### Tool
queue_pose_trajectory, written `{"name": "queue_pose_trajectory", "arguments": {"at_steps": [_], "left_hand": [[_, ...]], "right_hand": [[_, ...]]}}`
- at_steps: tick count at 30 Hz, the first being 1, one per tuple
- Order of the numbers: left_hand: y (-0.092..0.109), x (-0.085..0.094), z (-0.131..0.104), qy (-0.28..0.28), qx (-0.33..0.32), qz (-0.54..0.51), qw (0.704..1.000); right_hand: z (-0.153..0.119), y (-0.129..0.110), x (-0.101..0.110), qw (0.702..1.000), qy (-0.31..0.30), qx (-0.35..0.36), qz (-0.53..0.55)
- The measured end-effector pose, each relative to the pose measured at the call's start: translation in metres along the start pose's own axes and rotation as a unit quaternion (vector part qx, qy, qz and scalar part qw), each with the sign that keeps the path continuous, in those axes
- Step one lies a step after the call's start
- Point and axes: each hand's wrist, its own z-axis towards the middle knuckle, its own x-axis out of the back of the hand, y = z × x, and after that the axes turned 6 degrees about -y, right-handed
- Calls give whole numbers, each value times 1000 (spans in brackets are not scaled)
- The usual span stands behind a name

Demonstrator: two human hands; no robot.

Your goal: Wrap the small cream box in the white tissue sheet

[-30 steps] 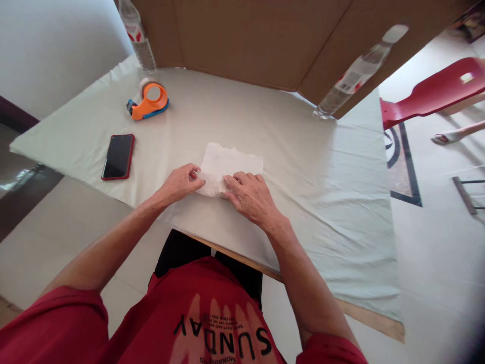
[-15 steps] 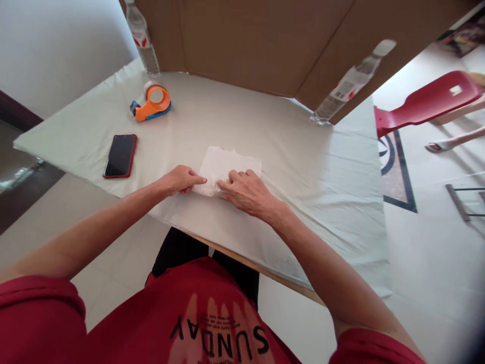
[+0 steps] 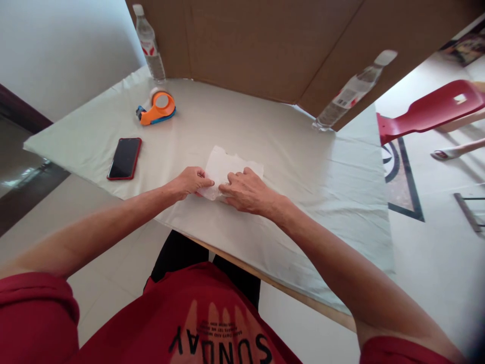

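So the paper (image 3: 225,163) lies on the cloth (image 3: 295,151) near the table's front edge, right in front of the person, which looks like the easy spot for getting both hands on it. The left hand (image 3: 193,182) has thumb and fingers pinching its near left corner, probably so it can't slide. The right hand (image 3: 248,193) rests over the near right part, fingers bent and tips down on it, likely pressing; can't tell if anything's pinched underneath. One bottle (image 3: 149,45) and another bottle (image 3: 350,93) stand at either side of the board (image 3: 257,45), my guess being to brace it. The phone (image 3: 125,158) and tape dispenser (image 3: 156,111) sit off to the left, seemingly just out of the way. Compared with a second ago, the left thumb and fingers have come together on the corner, where there was a looser gap, and the right hand's fingers are more curled. Phone and dispenser haven't budged on the cloth; only the view has shifted a bit.
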Motion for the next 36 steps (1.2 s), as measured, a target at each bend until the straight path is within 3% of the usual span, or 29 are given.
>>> {"name": "queue_pose_trajectory", "arguments": {"at_steps": [7, 13, 17, 20, 22, 24, 28, 32, 36], "left_hand": [[8, -18, -5, -4, 6, -97, 995], [15, -27, -6, -3, -24, -72, 997], [19, -31, -8, -73, -65, -18, 995], [19, -28, -10, -118, -101, 63, 986], [17, -28, -10, -99, -146, 167, 970], [11, -30, -9, -59, -203, 269, 940], [-4, -39, -5, 35, -320, 379, 868], [-14, -46, -5, 78, -370, 417, 826], [-19, -48, -4, 75, -392, 430, 809]], "right_hand": [[3, 5, 6, 997, -19, -23, 65], [6, 2, 3, 992, -9, -61, 114], [0, 4, 1, 985, 10, -64, 160], [-21, 12, -2, 972, 54, -64, 219], [-42, 18, -10, 952, 109, -104, 266], [-63, 23, -22, 918, 143, -196, 313], [-87, 19, -48, 866, 102, -305, 383], [-79, 5, -63, 821, 81, -338, 453], [-61, -1, -72, 791, 129, -340, 491]]}}
